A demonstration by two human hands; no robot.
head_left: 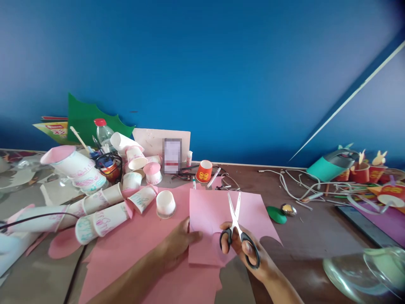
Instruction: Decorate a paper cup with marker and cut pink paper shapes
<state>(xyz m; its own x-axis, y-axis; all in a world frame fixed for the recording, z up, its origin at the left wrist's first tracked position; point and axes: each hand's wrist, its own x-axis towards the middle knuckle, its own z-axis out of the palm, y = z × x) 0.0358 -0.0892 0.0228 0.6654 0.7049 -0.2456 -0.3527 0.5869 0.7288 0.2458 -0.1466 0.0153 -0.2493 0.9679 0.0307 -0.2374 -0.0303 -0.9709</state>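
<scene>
My left hand pinches the left edge of a pink paper sheet, thumb on top and fingers behind. Black-handled scissors are in my right hand, thumb and a finger through the loops. Their blades point away from me, slightly apart, over the sheet. A curved cut shows at the sheet's lower right edge. Beneath lies a larger pink paper with ragged edges. A white paper cup stands upside down on it, just beyond my left hand.
Several drawn-on paper cups lie stacked at the left. At the back stand a red cup, a phone and a bottle. White cables, a green disc and a clear container are to the right.
</scene>
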